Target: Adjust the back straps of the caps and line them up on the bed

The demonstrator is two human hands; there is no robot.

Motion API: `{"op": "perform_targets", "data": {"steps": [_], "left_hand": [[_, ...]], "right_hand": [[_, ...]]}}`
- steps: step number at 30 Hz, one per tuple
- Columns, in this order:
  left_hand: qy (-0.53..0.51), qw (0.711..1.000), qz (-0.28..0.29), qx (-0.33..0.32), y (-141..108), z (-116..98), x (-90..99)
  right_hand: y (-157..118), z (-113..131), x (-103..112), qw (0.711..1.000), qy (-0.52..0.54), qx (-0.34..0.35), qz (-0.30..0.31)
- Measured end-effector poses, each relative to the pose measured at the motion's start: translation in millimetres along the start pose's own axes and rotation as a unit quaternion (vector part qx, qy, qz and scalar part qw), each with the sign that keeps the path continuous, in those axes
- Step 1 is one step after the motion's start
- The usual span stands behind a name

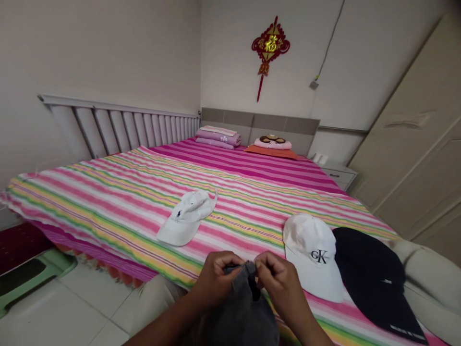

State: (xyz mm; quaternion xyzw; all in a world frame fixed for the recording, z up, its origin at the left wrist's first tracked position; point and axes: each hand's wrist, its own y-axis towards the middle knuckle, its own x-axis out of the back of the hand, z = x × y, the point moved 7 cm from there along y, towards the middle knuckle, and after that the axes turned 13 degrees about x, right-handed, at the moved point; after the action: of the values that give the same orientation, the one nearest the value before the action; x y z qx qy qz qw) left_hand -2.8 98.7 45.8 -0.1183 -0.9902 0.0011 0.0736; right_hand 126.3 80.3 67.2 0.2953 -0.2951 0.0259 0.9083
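Note:
A dark grey cap point(245, 312) is held low in front of me, at the near edge of the bed. My left hand point(218, 278) pinches the cap at one side of its strap. On the other side of the strap, the fingers of my right hand point(277, 278) are closed on it. The strap and its fastening are partly hidden by my fingertips. To the right lie a white cap with CK lettering point(311, 257) and a black cap point(374, 278) touching it. Farther left on the bed rests another white cap point(189, 216) with a small dark logo.
A striped sheet point(118, 192) covers the bed. Folded bedding point(218, 137) and a pillow stack point(272, 144) sit by the headboard point(230, 117). A radiator point(126, 127) runs along the left wall. A green stool point(39, 278) stands at lower left, a nightstand point(336, 174) at right.

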Motion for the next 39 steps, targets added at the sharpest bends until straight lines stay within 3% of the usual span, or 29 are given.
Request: {"op": "perform_targets", "data": {"steps": [2,3,5,7,9,11,13,15,17,19,21,24,27,29,31,32,34,36,39], "left_hand": [[-0.064,0.996,0.015,0.061,2,9,0.1],[-0.086,0.993,0.024,0.078,2,11,-0.4],[-0.115,0.989,0.036,0.091,4,13,-1.5],[-0.136,0.985,0.040,0.098,5,15,-2.3],[-0.159,0.980,0.045,0.115,7,18,-3.8],[-0.181,0.973,0.062,0.131,7,20,-6.8],[-0.200,0.967,0.082,0.134,6,21,-9.7],[-0.217,0.961,0.099,0.138,5,21,-12.0],[-0.230,0.955,0.108,0.155,4,23,-13.7],[-0.239,0.949,0.106,0.174,4,26,-13.5],[-0.239,0.947,0.102,0.186,5,30,-12.3],[-0.237,0.947,0.105,0.189,6,33,-11.3],[-0.228,0.954,0.096,0.169,8,34,-10.0],[-0.229,0.955,0.095,0.161,8,35,-11.3],[-0.244,0.950,0.108,0.160,7,35,-15.0],[-0.253,0.947,0.118,0.159,7,35,-17.1],[-0.272,0.940,0.131,0.158,7,34,-19.8],[-0.286,0.934,0.139,0.161,7,35,-20.3],[-0.312,0.923,0.148,0.170,8,36,-15.9]], "right_hand": [[-1,-6,4,0.998,0.050,-0.033,-0.033],[0,-2,6,0.999,0.040,-0.009,-0.036],[0,14,5,0.996,-0.026,0.088,-0.001],[-4,29,-1,0.975,-0.117,0.185,0.038],[-10,41,-2,0.944,-0.209,0.254,0.012],[-13,44,0,0.928,-0.250,0.272,-0.037],[-10,33,0,0.961,-0.179,0.207,-0.048],[-8,7,-7,0.998,0.013,0.048,-0.030],[-13,-14,-22,0.967,0.226,-0.121,-0.015],[-18,-21,-31,0.922,0.331,-0.201,-0.016],[-14,-17,-22,0.940,0.298,-0.164,-0.032],[-5,7,-5,0.993,0.116,0.017,0.012],[-6,18,-5,0.988,-0.027,0.124,0.083],[-8,12,-4,0.993,-0.034,0.100,0.053],[-10,-4,-5,0.998,0.065,0.004,-0.010],[-12,-13,-9,0.987,0.146,-0.059,-0.040],[-16,-24,-21,0.935,0.305,-0.161,-0.082],[-17,-23,-29,0.899,0.386,-0.190,-0.079],[-18,-16,-36,0.892,0.410,-0.192,0.002]]}}
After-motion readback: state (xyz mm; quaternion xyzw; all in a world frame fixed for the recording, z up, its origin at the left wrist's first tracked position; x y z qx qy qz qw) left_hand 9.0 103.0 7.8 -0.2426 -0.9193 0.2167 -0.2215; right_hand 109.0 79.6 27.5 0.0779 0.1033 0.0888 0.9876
